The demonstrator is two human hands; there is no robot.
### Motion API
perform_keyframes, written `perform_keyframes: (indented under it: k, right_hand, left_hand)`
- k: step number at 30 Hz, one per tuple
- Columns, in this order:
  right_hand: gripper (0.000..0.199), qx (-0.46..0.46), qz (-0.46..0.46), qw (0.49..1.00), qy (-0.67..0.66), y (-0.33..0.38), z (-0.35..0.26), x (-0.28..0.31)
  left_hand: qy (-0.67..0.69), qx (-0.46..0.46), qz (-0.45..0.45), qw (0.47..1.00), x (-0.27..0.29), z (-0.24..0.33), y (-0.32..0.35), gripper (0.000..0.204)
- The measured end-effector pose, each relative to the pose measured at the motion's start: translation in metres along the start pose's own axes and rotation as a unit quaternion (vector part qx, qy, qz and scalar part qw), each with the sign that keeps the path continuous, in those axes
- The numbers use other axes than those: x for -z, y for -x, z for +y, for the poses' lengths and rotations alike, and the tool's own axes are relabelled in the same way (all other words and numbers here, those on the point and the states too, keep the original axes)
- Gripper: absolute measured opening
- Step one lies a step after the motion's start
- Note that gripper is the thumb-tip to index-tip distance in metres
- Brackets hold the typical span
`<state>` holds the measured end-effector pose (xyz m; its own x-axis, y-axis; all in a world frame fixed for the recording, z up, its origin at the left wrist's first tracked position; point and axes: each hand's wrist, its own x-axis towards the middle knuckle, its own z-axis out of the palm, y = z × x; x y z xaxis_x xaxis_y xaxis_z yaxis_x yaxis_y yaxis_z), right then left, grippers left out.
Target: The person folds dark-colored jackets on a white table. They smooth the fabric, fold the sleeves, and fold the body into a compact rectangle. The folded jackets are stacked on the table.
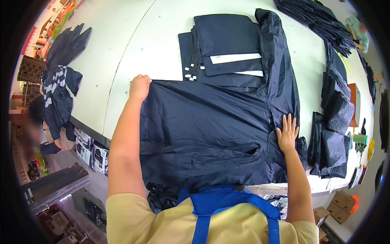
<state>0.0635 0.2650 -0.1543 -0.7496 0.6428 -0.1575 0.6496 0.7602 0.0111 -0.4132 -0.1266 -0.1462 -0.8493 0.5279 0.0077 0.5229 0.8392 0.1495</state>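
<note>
A large sheet of thin, shiny black fabric (pixel 203 122) lies spread on the white table in front of me, wrinkled along its near half. My left hand (pixel 140 87) is closed on its far left corner. Fingers spread, my right hand (pixel 287 132) rests flat on the right side of the fabric. A long bunched strip of black fabric (pixel 280 49) runs away from that side toward the far end. Just beyond the sheet sits a stack of folded black fabric pieces (pixel 227 34), with white paper slips and small white tags; the sheet's far edge meets it.
The white table (pixel 134 49) has a seam across its left part. Black fabric piles (pixel 331 150) line the right side, with another heap (pixel 321 24) at the far right near a co-worker (pixel 357 34). At left, a person stands by black-and-white garments (pixel 57 89). Cardboard boxes (pixel 341 205) stand lower right.
</note>
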Motion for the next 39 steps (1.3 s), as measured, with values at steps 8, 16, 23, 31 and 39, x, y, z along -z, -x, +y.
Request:
perform_keyframes:
  k: [8,16,23,31,39]
  right_hand:
    - [0.052,-0.044,0.237,0.956,-0.170,-0.132,0.031,0.040]
    - [0.037,-0.201,-0.079,0.810,-0.545,-0.321,0.044,0.057]
    - [0.032,0.140,-0.029,0.410,-0.901,-0.232,0.056,0.139]
    - [0.018,0.578,-0.043,0.795,-0.178,-0.077,-0.202,0.138]
    - [0.057,0.253,-0.001,0.961,-0.113,-0.050,-0.111,0.059]
  left_hand:
    - [0.136,-0.143,0.157,0.968,0.016,0.144,0.038,0.027]
    - [0.312,-0.380,0.044,0.870,-0.054,0.357,0.073,0.042]
    - [0.221,-0.357,-0.002,0.908,-0.073,0.364,0.075,0.061]
    - [0.215,-0.340,-0.178,0.898,-0.084,0.348,0.078,0.054]
    - [0.276,-0.291,-0.271,0.875,-0.041,0.284,0.144,0.050]
